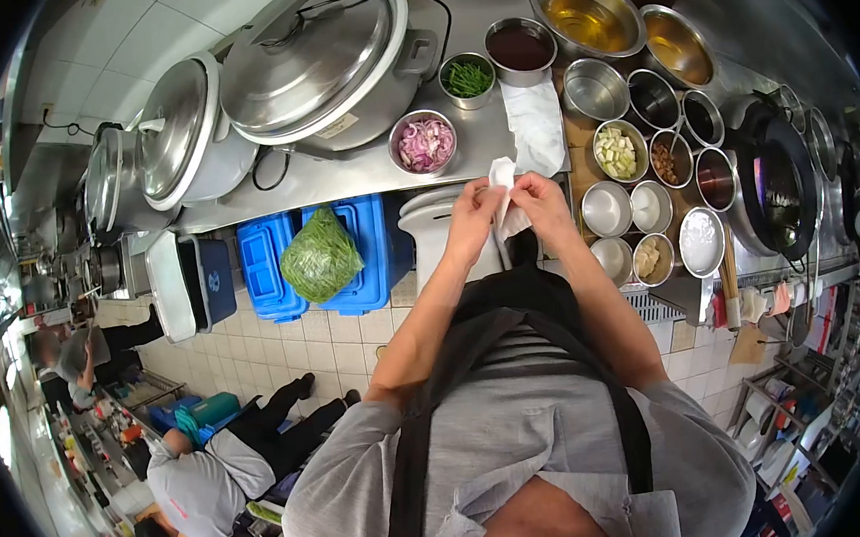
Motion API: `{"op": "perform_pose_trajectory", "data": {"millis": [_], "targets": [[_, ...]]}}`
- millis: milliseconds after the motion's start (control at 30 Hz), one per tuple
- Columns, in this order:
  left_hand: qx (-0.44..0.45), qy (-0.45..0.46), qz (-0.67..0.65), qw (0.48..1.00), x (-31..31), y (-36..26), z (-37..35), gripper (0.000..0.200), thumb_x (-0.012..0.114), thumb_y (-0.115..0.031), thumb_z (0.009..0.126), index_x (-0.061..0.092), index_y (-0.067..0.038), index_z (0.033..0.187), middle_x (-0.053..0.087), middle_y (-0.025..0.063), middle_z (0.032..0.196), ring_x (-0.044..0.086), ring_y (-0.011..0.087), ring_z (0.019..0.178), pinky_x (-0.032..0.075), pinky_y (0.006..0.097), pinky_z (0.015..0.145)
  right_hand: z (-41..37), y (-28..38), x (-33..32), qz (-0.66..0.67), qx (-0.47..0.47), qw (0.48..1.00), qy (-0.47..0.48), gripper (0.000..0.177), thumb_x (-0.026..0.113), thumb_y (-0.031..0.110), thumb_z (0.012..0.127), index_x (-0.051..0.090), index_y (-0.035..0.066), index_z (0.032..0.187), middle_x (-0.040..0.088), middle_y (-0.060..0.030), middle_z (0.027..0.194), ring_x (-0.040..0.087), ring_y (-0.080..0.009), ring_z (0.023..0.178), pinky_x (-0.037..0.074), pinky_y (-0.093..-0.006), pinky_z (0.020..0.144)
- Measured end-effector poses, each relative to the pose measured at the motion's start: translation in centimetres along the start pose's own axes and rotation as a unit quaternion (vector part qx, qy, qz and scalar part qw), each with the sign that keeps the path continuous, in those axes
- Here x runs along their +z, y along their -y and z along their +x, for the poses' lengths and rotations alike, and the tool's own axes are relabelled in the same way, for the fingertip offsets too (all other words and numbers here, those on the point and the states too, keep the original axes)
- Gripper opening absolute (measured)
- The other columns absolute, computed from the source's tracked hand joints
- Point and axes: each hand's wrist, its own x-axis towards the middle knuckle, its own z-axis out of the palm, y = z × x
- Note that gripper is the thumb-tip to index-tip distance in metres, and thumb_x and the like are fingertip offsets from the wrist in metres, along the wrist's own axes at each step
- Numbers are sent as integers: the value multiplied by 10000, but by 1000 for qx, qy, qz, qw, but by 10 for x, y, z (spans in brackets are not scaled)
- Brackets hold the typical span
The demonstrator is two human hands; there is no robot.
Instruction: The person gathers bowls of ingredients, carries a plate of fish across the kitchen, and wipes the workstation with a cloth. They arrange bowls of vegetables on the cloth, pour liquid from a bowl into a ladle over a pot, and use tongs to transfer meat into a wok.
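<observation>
Pinching a crumpled white sheet (pixel 505 195) with left hand (pixel 476 210) and right hand (pixel 542 206), at the front edge of a silver steel counter (pixel 343 172), near a round steel bowl (pixel 425 172) of sliced purple onion (pixel 425 144), a steel cup (pixel 466 103) of chopped greens (pixel 467 79), a steel pot (pixel 522 76) of dark-red liquid (pixel 520 49)

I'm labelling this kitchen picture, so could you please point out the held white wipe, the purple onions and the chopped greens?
White wipe (pixel 501 177): head view, upper part.
Purple onions (pixel 426 145): head view, pile's middle.
Chopped greens (pixel 467 78): head view, pile's middle.

Head cam, v. wide, looks fwd & down over wearer's chest (pixel 518 392) at nearby hands (pixel 474 217)
</observation>
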Motion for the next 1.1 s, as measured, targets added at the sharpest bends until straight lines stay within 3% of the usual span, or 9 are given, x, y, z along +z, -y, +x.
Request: {"op": "perform_pose_trajectory", "data": {"millis": [33,167,367,600,767,867,900,1000,1100], "targets": [[-18,-45,-52,997,2,5,8,200,603,-222,1040,596,-62,1161,693,50,1000,672,142,825,539,278,735,2,2,-7,-5,11,1000,-12,79,653,73,952,626,14,907,671,-20,832,621,-87,759,508,-254,719],[-5,-105,-118,987,-3,10,34,119,586,-180,1035,558,-68,1063,684,70,965,693,168,832,588,345,742,23,9,-51,-47,11,998,-49,71,627,61,950,621,1,912,676,-38,827,647,-106,707,533,-261,649],[19,-146,-121,982,-7,10,70,135,533,-135,1050,503,-11,1096,657,112,972,686,192,740,611,327,664,59,19,-103,-138,22,986,-87,80,594,66,957,608,-4,920,674,-67,833,691,-159,690,575,-280,612],[5,-69,-167,984,5,-3,69,136,496,-149,1051,485,-25,1106,674,156,1044,715,236,871,614,390,798,67,13,-93,60,9,995,-80,98,649,101,956,635,9,928,657,-40,931,656,-136,814,591,-309,707],[18,-13,-237,971,12,-25,55,363,527,-384,1042,499,-37,1141,694,183,1070,712,281,985,569,435,915,68,8,-76,62,-70,993,-72,80,675,88,936,647,14,927,659,-56,1078,649,-138,860,583,-309,751],[-50,70,-259,962,5,-36,51,525,526,-543,1018,526,-42,1176,707,177,1059,717,278,985,576,416,880,47,47,-51,-171,-231,956,-53,85,697,67,906,645,3,924,658,-103,1153,662,-154,900,572,-317,754],[-84,95,-257,958,3,-39,50,574,521,-589,1009,537,-45,1189,712,172,1054,720,272,974,584,406,853,39,61,-45,-239,-245,939,-30,87,703,48,877,640,0,913,660,-139,1199,692,-224,952,563,-344,787],[-170,75,-200,962,6,-57,54,647,507,-673,983,555,-51,1154,718,177,1053,733,269,942,595,408,785,24,76,-29,-334,-316,887,34,78,703,43,864,640,9,895,658,-142,1226,698,-293,977,560,-371,824],[-134,52,-133,981,4,-38,67,362,642,-356,975,573,-34,1125,701,139,976,704,226,795,583,397,683,16,61,-26,-309,-285,906,47,84,716,54,858,648,21,896,658,-130,1243,695,-315,996,555,-372,863]]}}
